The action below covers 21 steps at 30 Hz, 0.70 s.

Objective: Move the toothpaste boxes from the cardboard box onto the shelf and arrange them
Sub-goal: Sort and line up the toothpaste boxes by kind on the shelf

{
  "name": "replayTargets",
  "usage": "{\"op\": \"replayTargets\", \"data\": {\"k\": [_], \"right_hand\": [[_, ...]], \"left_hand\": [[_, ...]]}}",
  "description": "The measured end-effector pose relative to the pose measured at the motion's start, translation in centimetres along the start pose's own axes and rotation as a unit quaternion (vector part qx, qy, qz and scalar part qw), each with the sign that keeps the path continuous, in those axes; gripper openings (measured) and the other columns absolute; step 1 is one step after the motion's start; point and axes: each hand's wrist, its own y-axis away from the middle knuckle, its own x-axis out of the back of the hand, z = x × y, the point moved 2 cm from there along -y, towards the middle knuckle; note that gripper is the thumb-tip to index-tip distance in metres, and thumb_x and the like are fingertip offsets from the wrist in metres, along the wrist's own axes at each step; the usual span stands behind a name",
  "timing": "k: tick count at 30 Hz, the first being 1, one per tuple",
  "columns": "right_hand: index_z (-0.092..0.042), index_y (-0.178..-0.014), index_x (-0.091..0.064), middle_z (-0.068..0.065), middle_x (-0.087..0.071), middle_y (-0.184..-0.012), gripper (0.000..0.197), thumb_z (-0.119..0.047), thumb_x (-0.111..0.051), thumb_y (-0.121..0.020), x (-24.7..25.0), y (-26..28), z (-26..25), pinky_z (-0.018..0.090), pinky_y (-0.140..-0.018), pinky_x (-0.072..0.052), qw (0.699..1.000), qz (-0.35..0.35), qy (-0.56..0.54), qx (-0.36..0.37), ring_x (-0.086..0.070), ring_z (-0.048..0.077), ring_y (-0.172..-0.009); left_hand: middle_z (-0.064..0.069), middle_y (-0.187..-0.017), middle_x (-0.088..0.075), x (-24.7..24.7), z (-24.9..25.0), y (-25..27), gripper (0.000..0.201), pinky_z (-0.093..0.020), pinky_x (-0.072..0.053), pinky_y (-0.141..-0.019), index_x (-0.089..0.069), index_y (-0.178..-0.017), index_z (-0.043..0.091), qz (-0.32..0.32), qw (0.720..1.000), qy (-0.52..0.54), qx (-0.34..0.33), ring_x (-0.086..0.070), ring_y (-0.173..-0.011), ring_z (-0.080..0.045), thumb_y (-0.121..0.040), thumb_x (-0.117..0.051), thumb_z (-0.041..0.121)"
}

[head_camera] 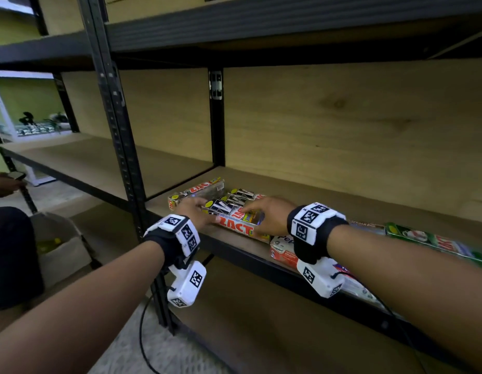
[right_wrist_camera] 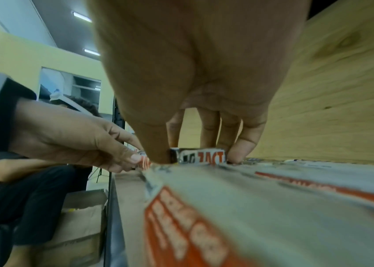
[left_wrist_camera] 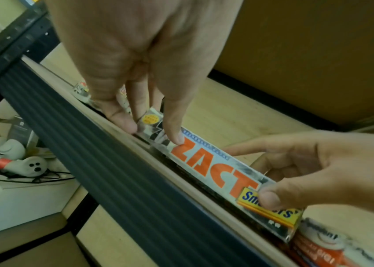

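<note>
A white ZACT toothpaste box [head_camera: 235, 225] with orange letters lies lengthwise along the front edge of the wooden shelf board [head_camera: 342, 209]. My left hand [head_camera: 207, 211] grips its left end, thumb on the front face and forefinger on top [left_wrist_camera: 174, 133]. My right hand [head_camera: 254, 221] pinches its right end by the yellow label; in the right wrist view the thumb and fingers [right_wrist_camera: 243, 150] clasp the box's end face [right_wrist_camera: 201, 155]. Two more ZACT boxes [head_camera: 196, 191] [head_camera: 242, 195] lie just behind it. The cardboard box [head_camera: 61, 247] stands on the floor at left.
A red-and-white Pepsodent box [head_camera: 283, 249] lies under my right wrist, and a green ZACT box [head_camera: 436, 241] farther right. A black upright post [head_camera: 118, 130] bounds the bay on the left. Another person [right_wrist_camera: 32, 180] sits by the cardboard box. The back of the shelf board is bare wood.
</note>
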Motion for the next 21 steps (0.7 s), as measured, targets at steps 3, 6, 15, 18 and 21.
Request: {"op": "replayTargets", "data": {"k": [3,6,15,18,21], "right_hand": [[-0.041,-0.137,-0.053,-0.005,-0.053,-0.142,0.062,-0.021,-0.075,-0.082,0.0,-0.5,0.0,0.030,-0.095,-0.044,0.999,-0.018,0.037,-0.028,-0.053,0.020,-0.124],[-0.046,-0.132,-0.056,-0.003,-0.044,-0.149,0.062,-0.021,-0.078,-0.079,0.1,-1.3,0.0,0.033,-0.101,-0.046,0.997,-0.026,0.046,-0.057,-0.051,0.023,-0.122],[-0.034,-0.140,-0.054,-0.005,-0.045,-0.151,0.063,-0.019,-0.078,-0.083,1.0,-1.7,0.1,0.020,-0.091,-0.042,0.997,-0.056,0.035,-0.046,-0.052,0.017,-0.128],[-0.032,-0.141,-0.054,-0.004,-0.044,-0.152,0.063,-0.019,-0.078,-0.083,1.3,-1.6,0.2,0.020,-0.093,-0.040,0.996,-0.063,0.036,-0.046,-0.049,0.017,-0.132],[-0.031,-0.139,-0.056,-0.004,-0.046,-0.151,0.062,-0.019,-0.078,-0.083,1.4,-1.6,0.3,0.017,-0.087,-0.038,0.996,-0.060,0.030,-0.051,-0.050,0.016,-0.131]], "left_hand": [[0.002,-0.128,-0.063,-0.8,0.0,-0.4,0.069,-0.024,-0.046,-0.088,-0.060,-0.127,0.024,-0.003,0.998,-0.061,-0.005,-0.060,-0.109,-0.015,-0.066,-0.086,0.044],[0.000,-0.129,-0.062,-1.2,0.1,-0.6,0.069,-0.025,-0.045,-0.086,-0.059,-0.129,0.022,-0.004,0.998,-0.061,-0.010,-0.059,-0.111,-0.017,-0.068,-0.085,0.043],[0.000,-0.138,-0.056,-1.5,0.7,-1.5,0.070,-0.030,-0.044,-0.098,-0.051,-0.138,0.025,-0.023,0.990,-0.138,-0.038,-0.056,-0.121,-0.020,-0.077,-0.079,0.042],[-0.002,-0.147,-0.047,-1.3,1.3,-1.8,0.074,-0.033,-0.043,-0.106,-0.039,-0.147,0.025,-0.069,0.977,-0.188,-0.069,-0.053,-0.126,-0.023,-0.084,-0.072,0.042],[-0.004,-0.147,-0.046,-1.0,1.4,-2.1,0.075,-0.035,-0.048,-0.101,-0.039,-0.147,0.029,-0.110,0.978,-0.165,-0.065,-0.058,-0.119,-0.025,-0.082,-0.074,0.039]]}}
